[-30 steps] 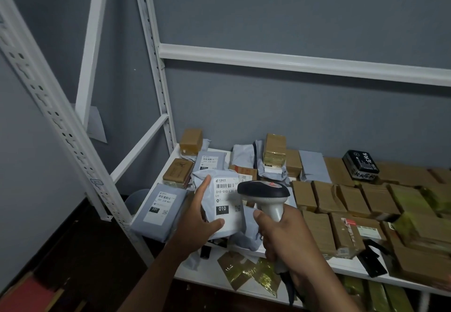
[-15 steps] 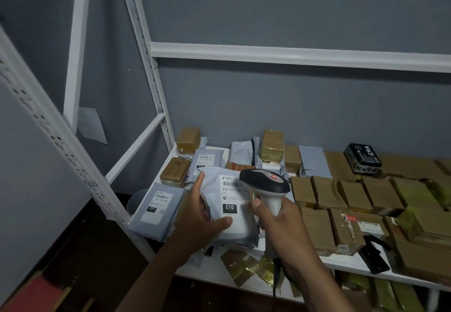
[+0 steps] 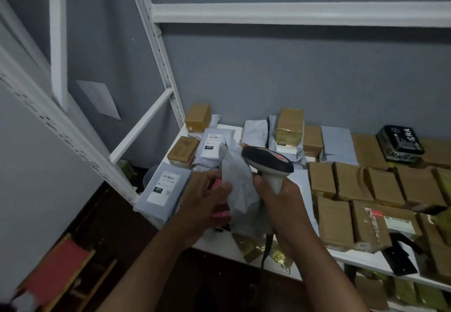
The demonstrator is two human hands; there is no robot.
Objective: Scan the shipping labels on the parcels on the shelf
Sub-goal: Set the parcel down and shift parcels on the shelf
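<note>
Since 0.5 s ago the grey poly mailer [image 3: 235, 180] has turned: its label w/ the "010" tag, which faced the camera, no longer shows, and only the plain crumpled back is visible. Camera has also dipped, so the shelf sits lower-right in view.

Left hand [image 3: 207, 204] grips the mailer's left edge, thumb on top, fingers curled beneath; sth pink [image 3: 219, 211] shows under those fingers, can't tell what. Right hand [image 3: 280, 202] is wrapped round the handle of the barcode scanner [image 3: 267, 162], dark head pointing left, just above and touching/overlapping the mailer's upper right corner. Scanner cable [image 3: 266, 248] hangs below the wrist.

Mailer is held above the front-left part of the white shelf [image 3: 219, 245]. Left of it lies a grey parcel [image 3: 163, 189] w/ a "231" label, overhanging the shelf edge. Behind, another labelled grey bag [image 3: 213, 145], small brown boxes [image 3: 197, 117] and a tall taped box [image 3: 290, 127]. Right side: rows of brown cardboard parcels [image 3: 351, 182] packed close together, a black box w/ white script [image 3: 400, 143] at the back by the grey wall. Gold foil scraps [image 3: 253, 248] on the shelf's front edge.
</note>
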